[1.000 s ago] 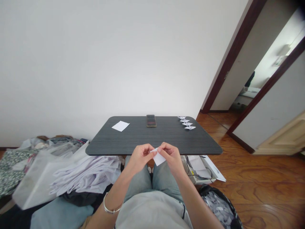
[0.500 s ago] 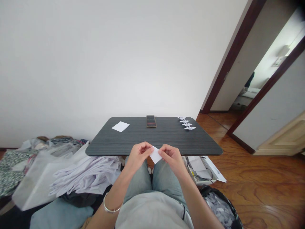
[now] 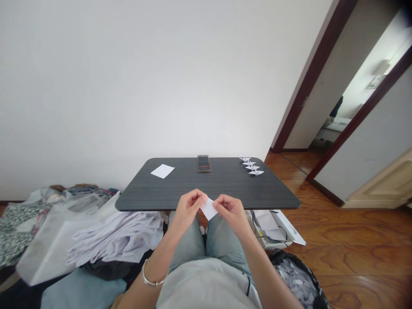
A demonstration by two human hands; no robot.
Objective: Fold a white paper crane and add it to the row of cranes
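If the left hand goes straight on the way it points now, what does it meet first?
The left hand already pinches the white paper, so that comes first; the right hand is next, though depth is unclear.

Head-worn camera looks forward, downward at left hand [image 3: 188, 210], right hand [image 3: 232, 212].

Soft, even indoor brightness lies across the white wall [image 3: 128, 86], and the far room [image 3: 363, 98] glows overexposed through the doorway. Shadows stay faint. The white paper square [image 3: 209, 209] looks slightly soft. The wide lens bends the door frame [image 3: 317, 73], and the top-right corner darkens.
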